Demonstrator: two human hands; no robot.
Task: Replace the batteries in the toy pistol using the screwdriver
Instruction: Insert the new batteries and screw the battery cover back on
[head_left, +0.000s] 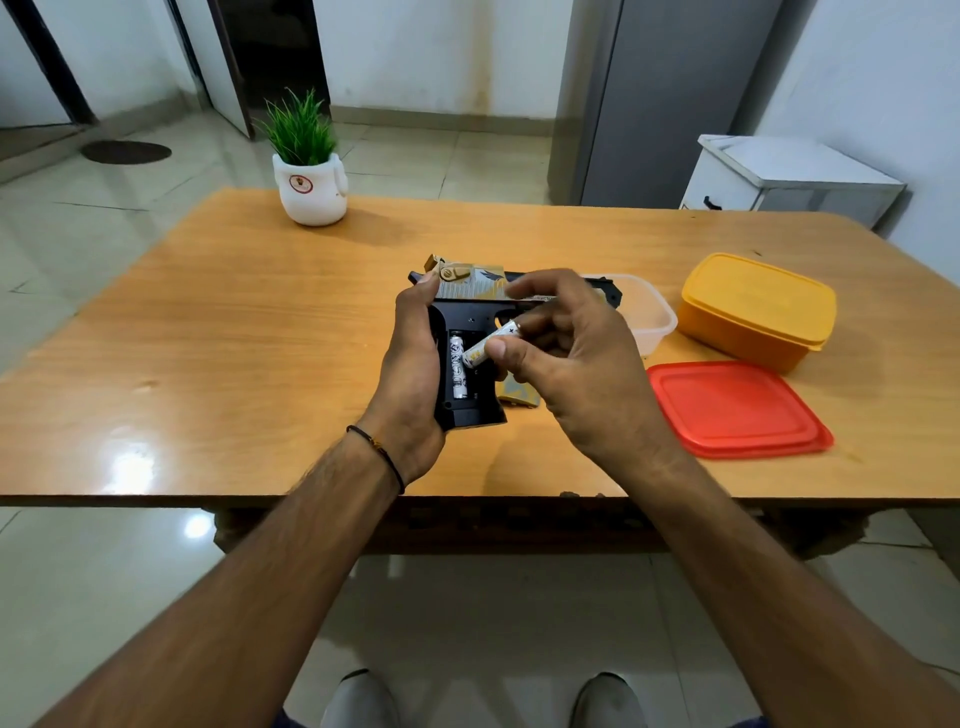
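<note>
Left hand (410, 364) has its fingers wrapped around the handle of the toy pistol (470, 314), middle of the frame, holding it just above the tabletop (260, 338) with the open battery slot facing up. Makes sense to me: that tilt lets you look straight down into the slot while the other hand does the fiddly bit.

1 seated battery (458, 371) is already lying in the left side of the slot. The right hand (576, 364) is pinching a loose battery (488, 345) between thumb and fingers (545, 280), angled with its lower end dipping toward the free side. My guess is it's going in one end first, so it can push against the contact and then drop flat.

The slot cover (519, 397) sits on the tabletop just right of the handle and partly under the right hand, easy to grab for closing up.

On the right of the frame there's a clear tub (657, 322), a yellow box (753, 312) and a red lid (737, 410), none of them in the way. A potted plant (310, 192) sits upper left, well apart. I can't spot the screwdriver or any screw anywhere, maybe it's hidden behind the hands.
</note>
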